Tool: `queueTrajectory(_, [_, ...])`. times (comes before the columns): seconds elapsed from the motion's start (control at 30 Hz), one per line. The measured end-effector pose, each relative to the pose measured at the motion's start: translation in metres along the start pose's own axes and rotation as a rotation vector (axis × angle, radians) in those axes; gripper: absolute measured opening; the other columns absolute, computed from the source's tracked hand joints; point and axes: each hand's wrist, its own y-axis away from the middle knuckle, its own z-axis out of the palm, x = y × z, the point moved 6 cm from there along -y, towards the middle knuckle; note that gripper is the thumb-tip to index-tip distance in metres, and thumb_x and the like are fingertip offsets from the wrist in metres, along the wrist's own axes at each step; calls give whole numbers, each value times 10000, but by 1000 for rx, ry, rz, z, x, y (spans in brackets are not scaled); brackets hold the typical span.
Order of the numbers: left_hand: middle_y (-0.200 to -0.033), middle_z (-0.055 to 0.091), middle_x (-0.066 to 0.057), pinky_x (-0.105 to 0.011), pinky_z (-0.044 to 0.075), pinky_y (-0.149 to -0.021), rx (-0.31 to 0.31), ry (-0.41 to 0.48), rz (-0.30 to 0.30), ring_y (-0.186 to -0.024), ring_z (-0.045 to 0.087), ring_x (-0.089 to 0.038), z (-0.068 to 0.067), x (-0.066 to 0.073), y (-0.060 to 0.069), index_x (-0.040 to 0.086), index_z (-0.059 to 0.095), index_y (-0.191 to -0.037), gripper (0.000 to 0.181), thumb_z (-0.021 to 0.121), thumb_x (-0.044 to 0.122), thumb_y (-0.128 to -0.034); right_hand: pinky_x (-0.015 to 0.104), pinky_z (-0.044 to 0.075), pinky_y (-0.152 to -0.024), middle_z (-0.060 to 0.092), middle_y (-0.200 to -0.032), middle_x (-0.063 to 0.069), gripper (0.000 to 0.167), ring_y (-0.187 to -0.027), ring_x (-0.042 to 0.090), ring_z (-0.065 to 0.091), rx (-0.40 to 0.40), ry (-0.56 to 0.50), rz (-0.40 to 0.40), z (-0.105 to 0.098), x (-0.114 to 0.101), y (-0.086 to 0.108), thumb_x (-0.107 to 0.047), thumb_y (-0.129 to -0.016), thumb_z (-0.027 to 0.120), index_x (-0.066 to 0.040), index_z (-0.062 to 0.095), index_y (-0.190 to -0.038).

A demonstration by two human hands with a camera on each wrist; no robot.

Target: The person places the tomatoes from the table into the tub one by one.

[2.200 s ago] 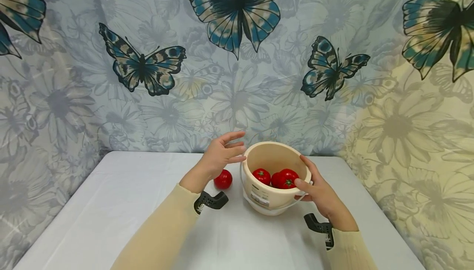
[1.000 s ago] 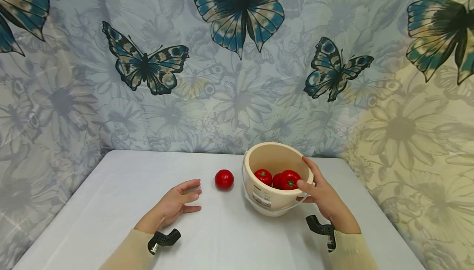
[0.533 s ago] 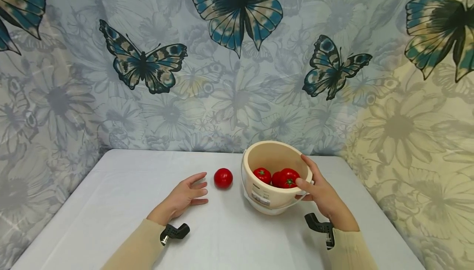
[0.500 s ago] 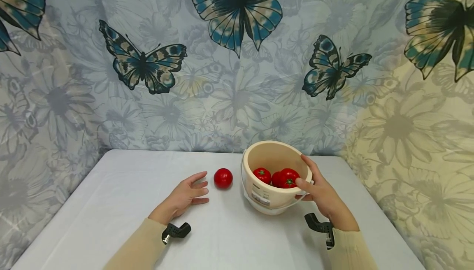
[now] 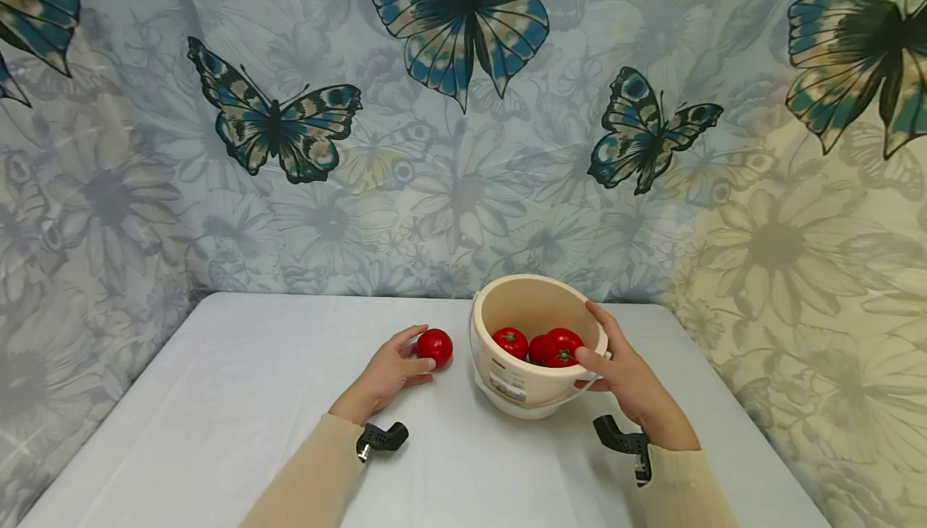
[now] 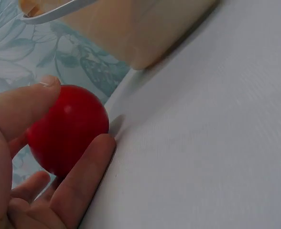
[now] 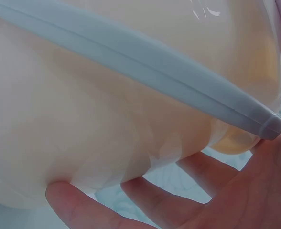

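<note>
A glossy red tomato (image 5: 434,348) stands on the white tabletop, left of the bucket. My left hand (image 5: 391,371) is curled around its left side. In the left wrist view the thumb lies against the tomato (image 6: 71,129) and the other fingers reach round below it. My right hand (image 5: 630,383) grips the right rim of a cream bucket (image 5: 525,391), thumb over the edge and fingers along the outside. The bucket is tilted towards me. Inside it lie a tomato (image 5: 510,342) on the left and at least two overlapping on the right, some with green stems.
A thin white handle (image 7: 131,57) hangs down across the bucket's front. White cloth covers the table (image 5: 217,399). Close behind the table's far edge stands a butterfly-patterned backdrop (image 5: 463,206).
From beside the bucket's rim, my left hand drew back to the left, then came forward and right to the loose tomato. The right hand and the bucket stay put.
</note>
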Motion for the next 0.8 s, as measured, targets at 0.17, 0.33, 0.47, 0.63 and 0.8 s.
queueTrajectory(0.17, [-1541,305,-221,-450,560,-883,85,-116,51,-1343,375,-450,8,0,-7,35,468,-1469,691,755,-41,-845,581,569,-786,140,-1554,243,811,-1156,455,521,3,5,0,0,1,-1,-256,-975,627,-266,119,-1608])
queueTrajectory(0.33, [-1405,506,-188,-463,479,-1010,164,-271,75,-1289,462,-386,10,1,-10,81,519,-1448,670,797,75,-839,565,575,-779,155,-1548,240,812,-1131,432,543,8,12,2,-2,3,-1,-259,-972,631,-273,125,-1607])
queueTrajectory(0.47, [-1388,514,-192,-448,492,-996,175,-238,62,-1281,468,-384,8,-1,-9,83,519,-1448,667,796,69,-842,551,580,-776,146,-1555,235,813,-1126,431,552,7,8,5,-2,4,-1,-257,-971,636,-273,128,-1606])
queueTrajectory(0.63, [-1418,457,-237,-408,553,-901,148,-135,49,-1294,438,-422,8,-2,-6,53,479,-1470,674,767,17,-862,569,573,-782,122,-1569,219,817,-1165,466,518,-1,3,2,-1,4,-2,-259,-970,634,-266,121,-1606])
queueTrajectory(0.8, [-1454,401,-241,-415,568,-866,116,-41,34,-1285,442,-438,8,-2,-5,35,436,-1492,685,743,-1,-880,573,573,-777,124,-1566,224,820,-1182,485,497,4,7,0,-2,4,-3,-263,-966,634,-261,122,-1605])
